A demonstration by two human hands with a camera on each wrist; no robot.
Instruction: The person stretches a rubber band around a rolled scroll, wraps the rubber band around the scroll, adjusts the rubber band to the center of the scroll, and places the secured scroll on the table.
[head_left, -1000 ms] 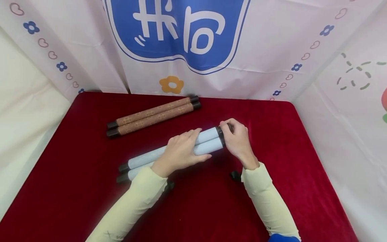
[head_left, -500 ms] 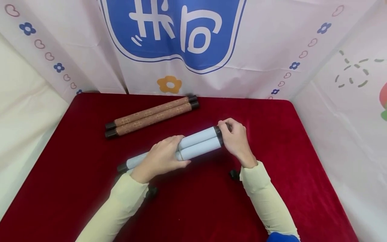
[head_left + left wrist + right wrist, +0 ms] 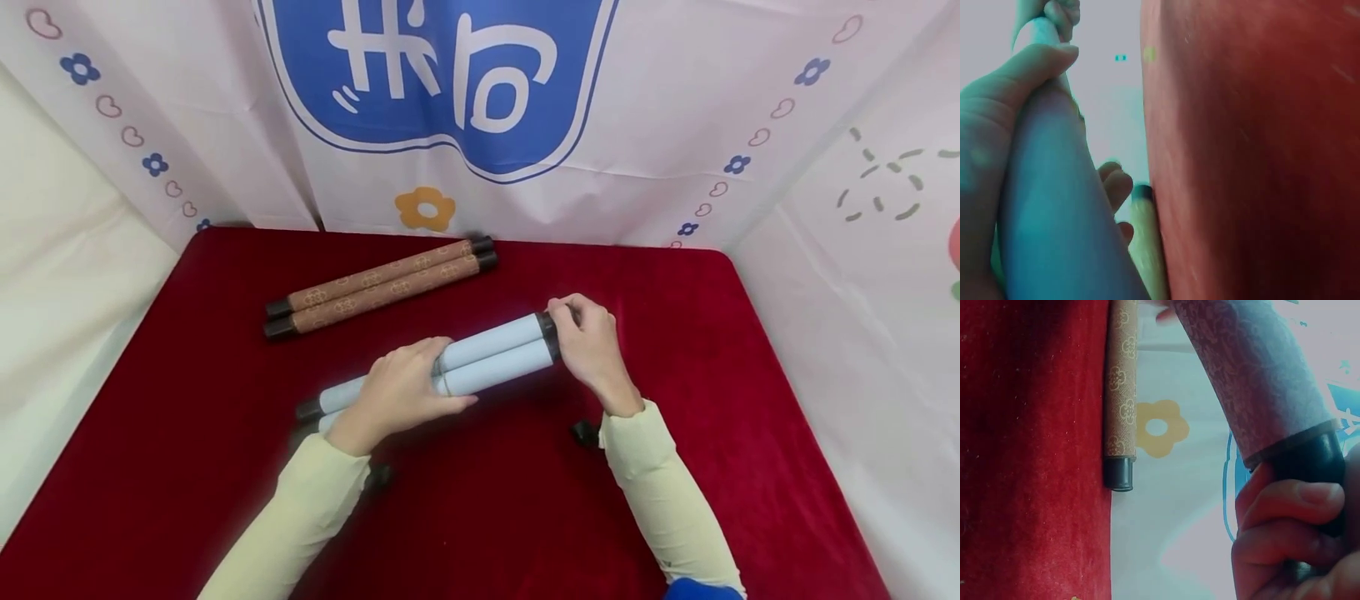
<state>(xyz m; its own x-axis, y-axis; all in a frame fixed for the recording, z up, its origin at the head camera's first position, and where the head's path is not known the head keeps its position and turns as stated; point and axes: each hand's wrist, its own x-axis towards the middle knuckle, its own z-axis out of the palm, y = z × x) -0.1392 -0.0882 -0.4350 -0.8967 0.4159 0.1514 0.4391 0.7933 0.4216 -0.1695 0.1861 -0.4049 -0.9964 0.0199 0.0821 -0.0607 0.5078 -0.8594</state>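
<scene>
Two light-blue scrolls (image 3: 491, 358) with black end knobs lie side by side, slanting up to the right in the head view. My left hand (image 3: 401, 387) grips them around the middle, thumb along the near side and fingers over the far side. A thin cord (image 3: 444, 382) circles both rolls right at its fingertips. At the upper right end my right hand (image 3: 588, 350) holds the black knobs. The right wrist view shows its fingers curled round a black knob (image 3: 1310, 456). Part of the scrolls' left half is hidden under my left hand and sleeve.
Behind the blue scrolls, two brown scrolls (image 3: 382, 287) with gold flower patterns and black knobs lie together on the red velvet tabletop (image 3: 510, 517). A printed white cloth (image 3: 660, 125) hangs along the table's far edge, with pale cloth at both sides.
My left hand has slid left along the blue scrolls, uncovering more of their right half and the cord. My right hand keeps hold of the knobs in nearly the same place.
</scene>
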